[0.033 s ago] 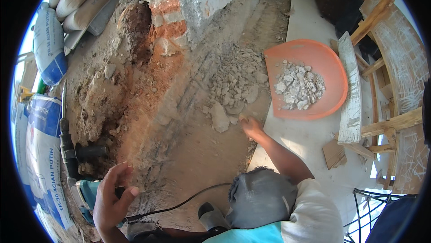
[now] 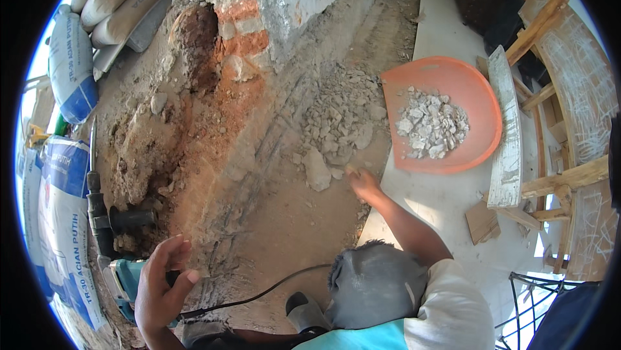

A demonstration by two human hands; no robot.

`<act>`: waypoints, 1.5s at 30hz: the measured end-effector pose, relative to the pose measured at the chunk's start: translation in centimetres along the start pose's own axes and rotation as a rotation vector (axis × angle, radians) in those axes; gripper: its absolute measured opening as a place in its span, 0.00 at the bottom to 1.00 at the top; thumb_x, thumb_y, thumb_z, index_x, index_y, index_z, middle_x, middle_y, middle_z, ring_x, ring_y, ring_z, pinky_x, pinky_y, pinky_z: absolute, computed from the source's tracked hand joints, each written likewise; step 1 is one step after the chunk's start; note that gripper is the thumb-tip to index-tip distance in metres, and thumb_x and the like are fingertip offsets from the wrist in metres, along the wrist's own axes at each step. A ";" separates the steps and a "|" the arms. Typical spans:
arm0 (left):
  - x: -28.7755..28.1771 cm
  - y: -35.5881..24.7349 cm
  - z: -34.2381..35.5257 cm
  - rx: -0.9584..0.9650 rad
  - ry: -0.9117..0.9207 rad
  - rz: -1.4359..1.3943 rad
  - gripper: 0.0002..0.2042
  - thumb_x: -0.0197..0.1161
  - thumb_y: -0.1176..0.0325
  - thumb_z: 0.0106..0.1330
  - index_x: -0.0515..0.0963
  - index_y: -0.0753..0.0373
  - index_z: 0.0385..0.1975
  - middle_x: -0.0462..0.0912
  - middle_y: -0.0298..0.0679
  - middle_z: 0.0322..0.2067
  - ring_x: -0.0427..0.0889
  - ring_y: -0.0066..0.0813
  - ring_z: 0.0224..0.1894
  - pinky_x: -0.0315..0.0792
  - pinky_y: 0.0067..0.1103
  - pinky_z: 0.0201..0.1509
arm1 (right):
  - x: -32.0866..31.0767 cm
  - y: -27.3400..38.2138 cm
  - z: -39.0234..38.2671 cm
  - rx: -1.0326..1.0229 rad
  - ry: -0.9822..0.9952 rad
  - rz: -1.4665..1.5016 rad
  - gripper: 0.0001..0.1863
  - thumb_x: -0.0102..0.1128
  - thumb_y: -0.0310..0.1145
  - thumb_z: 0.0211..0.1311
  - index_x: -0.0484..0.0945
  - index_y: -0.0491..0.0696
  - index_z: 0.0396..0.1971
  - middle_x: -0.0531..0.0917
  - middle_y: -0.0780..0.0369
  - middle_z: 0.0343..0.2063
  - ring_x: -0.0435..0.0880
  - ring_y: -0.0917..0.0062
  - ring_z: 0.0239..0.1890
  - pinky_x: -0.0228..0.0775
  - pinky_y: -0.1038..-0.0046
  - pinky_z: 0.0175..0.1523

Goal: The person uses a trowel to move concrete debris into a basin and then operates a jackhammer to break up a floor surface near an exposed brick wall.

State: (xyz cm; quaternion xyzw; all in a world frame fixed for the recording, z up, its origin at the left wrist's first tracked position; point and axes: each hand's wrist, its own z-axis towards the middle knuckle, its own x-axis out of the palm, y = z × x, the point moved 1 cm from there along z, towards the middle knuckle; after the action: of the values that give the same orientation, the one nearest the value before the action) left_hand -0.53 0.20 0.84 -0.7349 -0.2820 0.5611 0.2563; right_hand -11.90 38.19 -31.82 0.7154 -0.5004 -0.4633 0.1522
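Note:
My left hand is at the lower left, open with curled, separated fingers, over or beside a teal-bodied demolition hammer with a dark handle and long chisel. Contact is unclear. My right hand is out of sight. A co-worker in a grey cap crouches below centre, their hand at the edge of a rubble heap. An orange scoop holding broken pieces lies on a pale board right of the heap.
Blue-and-white sacks line the left. A broken brick wall stands at the top, with loose debris below it. A black cable crosses the floor. Wooden frames and another person are at the right.

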 end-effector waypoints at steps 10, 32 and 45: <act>0.7 -1.3 -0.6 -0.035 -0.032 -0.009 0.29 0.68 0.69 0.56 0.68 0.69 0.58 0.79 0.45 0.46 0.79 0.33 0.49 0.72 0.26 0.53 | 2.1 -4.5 0.9 -0.222 -0.112 0.081 0.22 0.54 0.48 0.64 0.77 0.39 0.32 0.80 0.47 0.24 0.81 0.55 0.26 0.72 0.59 0.34; -4.8 13.4 -3.3 -0.188 -0.556 0.477 0.24 0.63 0.64 0.65 0.68 0.65 0.59 0.75 0.49 0.54 0.73 0.41 0.58 0.66 0.33 0.62 | -8.0 -5.9 -8.9 0.084 0.432 0.190 0.16 0.54 0.44 0.67 0.77 0.45 0.38 0.76 0.64 0.18 0.73 0.83 0.11 0.65 0.76 0.13; -2.9 15.7 -0.6 0.034 -0.677 0.469 0.21 0.62 0.62 0.67 0.71 0.66 0.55 0.78 0.49 0.49 0.77 0.43 0.53 0.68 0.32 0.58 | 0.8 -1.0 -5.1 0.068 0.301 0.010 0.25 0.54 0.50 0.64 0.77 0.38 0.31 0.81 0.54 0.22 0.83 0.67 0.25 0.73 0.65 0.34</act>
State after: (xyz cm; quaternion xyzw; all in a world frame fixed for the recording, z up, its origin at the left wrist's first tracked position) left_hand 1.42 -13.01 -7.89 -0.5486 -0.1661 0.8190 0.0264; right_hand -7.09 36.73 -30.23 0.7789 -0.4910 -0.3328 0.2036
